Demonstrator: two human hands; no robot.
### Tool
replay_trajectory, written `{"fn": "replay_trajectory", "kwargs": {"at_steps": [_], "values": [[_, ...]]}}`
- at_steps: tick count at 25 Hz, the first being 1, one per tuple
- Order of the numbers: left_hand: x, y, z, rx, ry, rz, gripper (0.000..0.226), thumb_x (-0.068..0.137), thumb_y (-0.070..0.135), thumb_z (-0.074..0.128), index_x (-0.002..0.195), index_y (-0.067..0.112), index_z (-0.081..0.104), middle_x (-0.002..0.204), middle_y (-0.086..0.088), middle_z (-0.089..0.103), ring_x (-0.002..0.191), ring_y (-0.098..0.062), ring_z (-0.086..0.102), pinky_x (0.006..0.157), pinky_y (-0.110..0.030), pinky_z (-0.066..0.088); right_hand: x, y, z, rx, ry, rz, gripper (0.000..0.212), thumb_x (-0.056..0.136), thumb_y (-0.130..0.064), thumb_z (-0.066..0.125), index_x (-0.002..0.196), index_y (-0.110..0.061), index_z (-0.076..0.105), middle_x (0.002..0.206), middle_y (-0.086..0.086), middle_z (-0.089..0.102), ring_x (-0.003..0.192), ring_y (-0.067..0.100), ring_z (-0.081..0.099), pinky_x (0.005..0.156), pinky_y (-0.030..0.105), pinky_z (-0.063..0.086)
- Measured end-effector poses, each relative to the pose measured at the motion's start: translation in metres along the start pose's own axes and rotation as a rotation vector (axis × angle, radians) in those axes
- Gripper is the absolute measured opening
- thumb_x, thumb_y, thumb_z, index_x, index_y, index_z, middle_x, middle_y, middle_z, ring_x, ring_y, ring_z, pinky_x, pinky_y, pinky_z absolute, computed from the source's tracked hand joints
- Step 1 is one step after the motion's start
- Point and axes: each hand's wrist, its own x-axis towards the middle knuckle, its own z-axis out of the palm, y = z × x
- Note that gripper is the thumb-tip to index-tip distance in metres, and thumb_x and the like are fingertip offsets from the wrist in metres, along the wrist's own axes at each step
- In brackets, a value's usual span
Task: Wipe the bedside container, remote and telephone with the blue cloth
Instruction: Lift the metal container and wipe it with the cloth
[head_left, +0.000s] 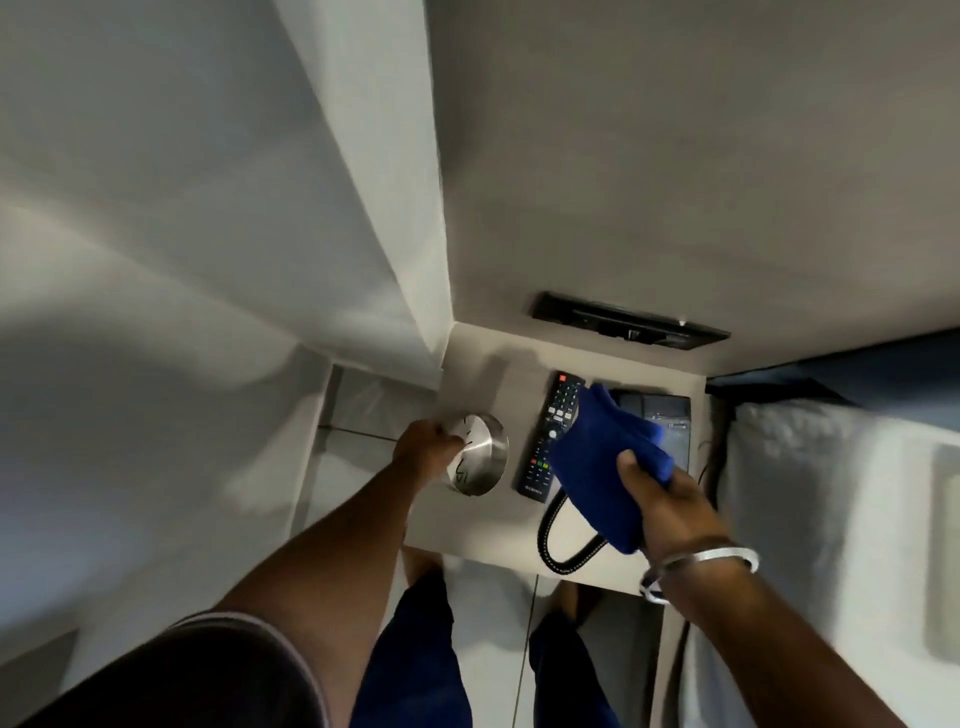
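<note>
Left hand (427, 451): grips steel container (480, 454)
Right hand (665, 506): clutches blue cloth (597, 462) over remote (548, 431), phone (665, 415)
Writing: remote's logo too blurred to read

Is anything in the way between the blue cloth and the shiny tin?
Yes. The remote lies on the bedside table between the blue cloth in the right hand and the metal container held by the left hand.

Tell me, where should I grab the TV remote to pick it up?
Grip the remote across its long narrow sides near the lower end, coming from above. It lies flat on the bedside table, and the blue cloth in the right hand overlaps its right edge higher up.
</note>
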Motion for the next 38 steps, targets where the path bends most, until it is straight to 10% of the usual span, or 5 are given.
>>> {"fn": "replay_trajectory", "kwargs": {"at_steps": [3,13,28,34,38], "values": [[-0.069,0.029,-0.039,-0.358,-0.17,0.06,0.028,0.085,0.009,0.057,0.111,0.017,0.063,0.098,-0.01,0.067,0.074,-0.02,0.064,0.047,-0.024,0.052,-0.041,-0.036,0.018,-0.21,-0.155,-0.26,0.012,0.096,-0.023,0.05,0.096,-0.032,0.058,0.088,-0.001,0.067,0.08,0.02,0.063,0.064,0.018,0.049],[-0.286,0.124,-0.138,-1.313,-0.855,0.416,0.067,0.086,0.047,0.063,0.137,0.006,0.057,0.137,-0.021,0.061,0.129,-0.036,0.055,0.099,-0.052,0.049,-0.173,-0.168,0.008,-0.794,-0.469,-1.088,0.064,0.095,-0.044,0.043,0.149,-0.015,0.023,0.157,0.005,0.025,0.145,0.015,0.015,0.118,0.038,0.023],[-0.421,0.199,-0.159,-1.277,-0.855,0.947,0.071,0.093,0.061,0.041,0.14,0.008,0.054,0.138,-0.017,0.06,0.135,-0.03,0.049,0.118,-0.041,0.027,-0.291,-0.275,-0.054,-1.3,-0.089,-1.668,0.116,0.063,-0.089,0.04,0.142,-0.003,0.036,0.148,0.017,0.041,0.138,0.029,0.035,0.116,0.04,0.026],[-0.443,0.208,-0.123,-1.299,-0.907,0.922,0.067,0.091,0.056,0.05,0.125,-0.001,0.061,0.121,-0.023,0.068,0.12,-0.035,0.061,0.107,-0.043,0.042,-0.295,-0.282,-0.077,-1.113,-0.581,-1.661,0.077,0.082,-0.078,0.023,0.105,-0.012,0.054,0.108,0.004,0.062,0.105,0.018,0.053,0.093,0.038,0.046],[-0.451,0.215,-0.133,-1.264,-0.663,0.869,0.058,0.074,0.052,0.069,0.115,0.011,0.071,0.111,-0.016,0.073,0.108,-0.032,0.067,0.097,-0.041,0.051,-0.293,-0.296,-0.082,-1.248,-0.251,-1.703,0.06,0.068,-0.09,0.02,0.084,-0.034,0.035,0.081,-0.014,0.045,0.071,0.008,0.04,0.071,0.027,0.04]]}}
